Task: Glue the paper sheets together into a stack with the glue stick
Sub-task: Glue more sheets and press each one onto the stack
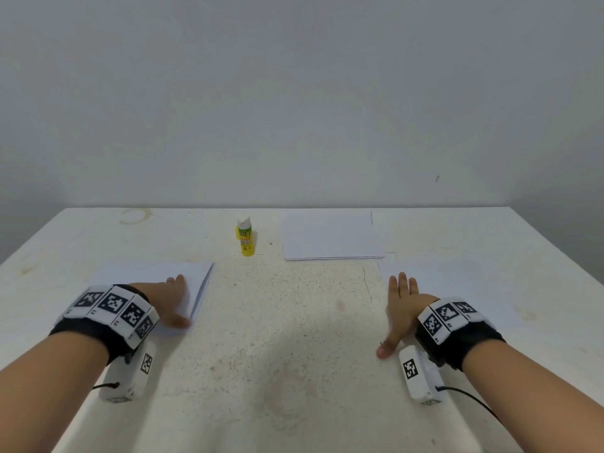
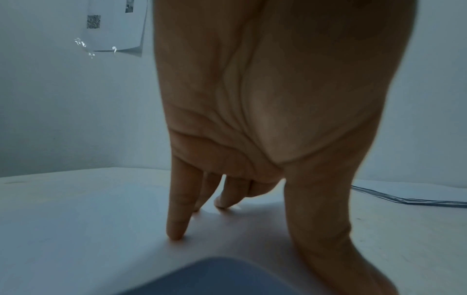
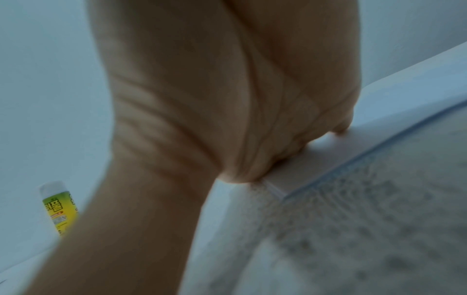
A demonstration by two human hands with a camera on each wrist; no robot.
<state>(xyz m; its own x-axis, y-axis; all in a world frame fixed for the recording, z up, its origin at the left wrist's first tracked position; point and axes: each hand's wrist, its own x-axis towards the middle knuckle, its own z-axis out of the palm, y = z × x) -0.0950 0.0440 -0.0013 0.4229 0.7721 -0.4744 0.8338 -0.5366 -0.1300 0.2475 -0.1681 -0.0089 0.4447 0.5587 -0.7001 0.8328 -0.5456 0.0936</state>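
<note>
Left hand [image 1: 170,300] laid flat, fingers [image 2: 177,219] straight, on near-left paper stack [image 1: 153,276]. Right hand [image 1: 400,308] flat, fingers spread, on near-right sheet [image 1: 457,279]. Nothing gripped by either. Third paper pile [image 1: 331,235] seen at far side of desk [image 1: 294,322]; glue stick [image 1: 244,236] upright just left of it, cap state not discernible.

Risk judged: white sheets slid askew under palms; stick tipped on reach.

Right sheet near-invisible in head view; its edge [image 3: 328,175] resolved by right wrist view.
</note>
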